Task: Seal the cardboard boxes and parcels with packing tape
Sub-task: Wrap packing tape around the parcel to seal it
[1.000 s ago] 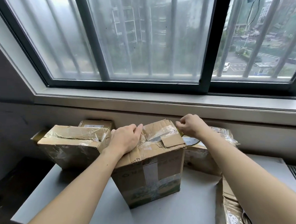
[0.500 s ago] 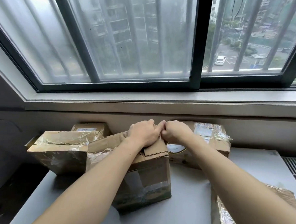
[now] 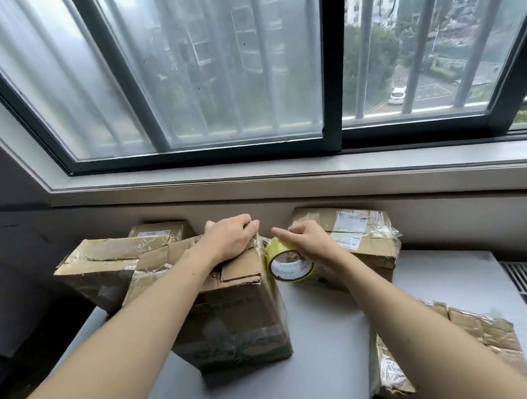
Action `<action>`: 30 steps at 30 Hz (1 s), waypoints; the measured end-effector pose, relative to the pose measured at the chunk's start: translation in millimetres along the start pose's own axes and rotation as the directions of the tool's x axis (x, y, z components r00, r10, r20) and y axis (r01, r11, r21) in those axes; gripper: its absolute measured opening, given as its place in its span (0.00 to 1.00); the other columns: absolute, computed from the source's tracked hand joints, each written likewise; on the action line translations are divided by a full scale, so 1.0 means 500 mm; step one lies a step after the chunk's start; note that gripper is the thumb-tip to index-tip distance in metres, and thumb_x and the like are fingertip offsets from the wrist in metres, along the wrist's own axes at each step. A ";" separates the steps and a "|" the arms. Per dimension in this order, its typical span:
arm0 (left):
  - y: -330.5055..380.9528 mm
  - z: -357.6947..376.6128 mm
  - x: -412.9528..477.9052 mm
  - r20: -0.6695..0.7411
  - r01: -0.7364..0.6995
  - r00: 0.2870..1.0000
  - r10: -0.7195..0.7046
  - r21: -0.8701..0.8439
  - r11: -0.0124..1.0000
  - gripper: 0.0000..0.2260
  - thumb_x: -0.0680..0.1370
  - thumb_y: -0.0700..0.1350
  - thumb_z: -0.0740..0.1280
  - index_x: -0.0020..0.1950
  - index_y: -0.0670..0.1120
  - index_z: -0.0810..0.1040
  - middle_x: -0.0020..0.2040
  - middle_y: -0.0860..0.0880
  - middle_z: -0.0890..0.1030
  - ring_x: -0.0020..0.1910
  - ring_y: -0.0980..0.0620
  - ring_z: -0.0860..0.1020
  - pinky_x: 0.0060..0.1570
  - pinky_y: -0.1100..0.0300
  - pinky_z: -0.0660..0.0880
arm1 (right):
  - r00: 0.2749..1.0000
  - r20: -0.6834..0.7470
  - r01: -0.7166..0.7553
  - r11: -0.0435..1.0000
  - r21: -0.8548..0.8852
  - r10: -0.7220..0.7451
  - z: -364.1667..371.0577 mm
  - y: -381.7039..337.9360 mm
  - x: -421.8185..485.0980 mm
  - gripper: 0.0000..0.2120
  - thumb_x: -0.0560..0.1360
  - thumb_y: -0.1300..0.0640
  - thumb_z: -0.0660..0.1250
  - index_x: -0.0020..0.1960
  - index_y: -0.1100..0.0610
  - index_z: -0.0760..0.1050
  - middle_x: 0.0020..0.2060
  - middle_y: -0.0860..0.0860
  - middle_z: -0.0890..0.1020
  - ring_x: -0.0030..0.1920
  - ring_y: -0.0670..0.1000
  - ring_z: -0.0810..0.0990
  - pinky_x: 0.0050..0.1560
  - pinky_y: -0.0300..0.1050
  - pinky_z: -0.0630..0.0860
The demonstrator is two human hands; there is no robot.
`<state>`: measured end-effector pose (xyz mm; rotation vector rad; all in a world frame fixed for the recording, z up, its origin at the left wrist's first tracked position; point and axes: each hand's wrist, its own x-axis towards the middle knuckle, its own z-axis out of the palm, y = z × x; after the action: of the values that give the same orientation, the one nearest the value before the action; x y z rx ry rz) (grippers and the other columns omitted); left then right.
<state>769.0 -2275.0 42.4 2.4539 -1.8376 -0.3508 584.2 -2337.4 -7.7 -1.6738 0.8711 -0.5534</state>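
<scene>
Both forearms are bare along their visible length. The left hand (image 3: 228, 241), on the middle box (image 3: 241, 314), and the right hand (image 3: 309, 241), just right of it, are bare too.

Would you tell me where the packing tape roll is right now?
In the head view, the tape roll is held by the right hand, just right of the centre box.

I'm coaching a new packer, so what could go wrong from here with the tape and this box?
1. The middle box looks tilted on the table, steadied only by the left hand; a hard pull on the tape roll could tip it.
2. Its top flap is torn and crumpled, so tape may bond poorly there.
3. The right hand holds the roll from above; that grip might slip.
</scene>
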 end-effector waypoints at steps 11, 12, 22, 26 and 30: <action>0.068 0.022 -0.013 -0.057 0.108 0.993 -0.105 0.039 0.993 0.17 0.79 0.65 0.56 0.41 0.55 0.75 0.50 0.53 0.79 0.58 0.47 0.71 0.53 0.50 0.59 | 0.988 -0.157 0.040 0.966 0.257 0.001 -0.027 0.018 -0.015 0.25 0.77 0.45 0.70 0.30 0.58 0.67 0.27 0.54 0.64 0.27 0.50 0.62 0.28 0.44 0.57; 0.069 0.022 -0.014 -0.061 0.120 0.991 -0.118 0.032 0.992 0.17 0.79 0.64 0.57 0.41 0.54 0.75 0.49 0.53 0.78 0.57 0.47 0.71 0.53 0.51 0.58 | 0.984 -0.173 0.062 0.992 0.109 -0.043 -0.039 0.006 -0.010 0.27 0.78 0.46 0.68 0.26 0.55 0.61 0.23 0.51 0.62 0.25 0.49 0.59 0.27 0.44 0.56; 0.096 0.008 -0.036 -0.003 0.194 0.981 -0.195 0.070 0.978 0.16 0.71 0.66 0.68 0.46 0.56 0.74 0.54 0.52 0.72 0.60 0.48 0.67 0.60 0.50 0.59 | 0.974 -0.204 -0.054 0.780 -0.624 -0.095 0.095 0.098 -0.039 0.24 0.82 0.47 0.53 0.47 0.59 0.83 0.47 0.60 0.84 0.48 0.63 0.82 0.46 0.51 0.74; 0.121 0.006 -0.037 0.099 0.311 0.939 -0.330 0.170 0.935 0.26 0.68 0.59 0.74 0.59 0.55 0.67 0.65 0.46 0.65 0.70 0.44 0.61 0.73 0.40 0.52 | 0.972 -0.211 -0.060 0.758 -0.650 -0.104 0.107 0.100 -0.019 0.23 0.82 0.47 0.53 0.48 0.59 0.82 0.48 0.59 0.84 0.48 0.62 0.82 0.44 0.49 0.70; 0.131 0.013 -0.022 0.109 0.359 0.918 -0.382 0.183 0.915 0.26 0.70 0.53 0.74 0.63 0.52 0.65 0.67 0.44 0.65 0.71 0.41 0.61 0.74 0.38 0.51 | 0.964 -0.261 -0.090 0.846 -0.526 -0.059 0.107 0.108 -0.022 0.22 0.81 0.48 0.55 0.36 0.58 0.76 0.39 0.57 0.82 0.42 0.60 0.80 0.40 0.48 0.69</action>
<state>703.2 -2282.7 49.6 2.9665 -1.4816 -0.4209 602.7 -2302.1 -73.1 -2.1239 1.3286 -0.5660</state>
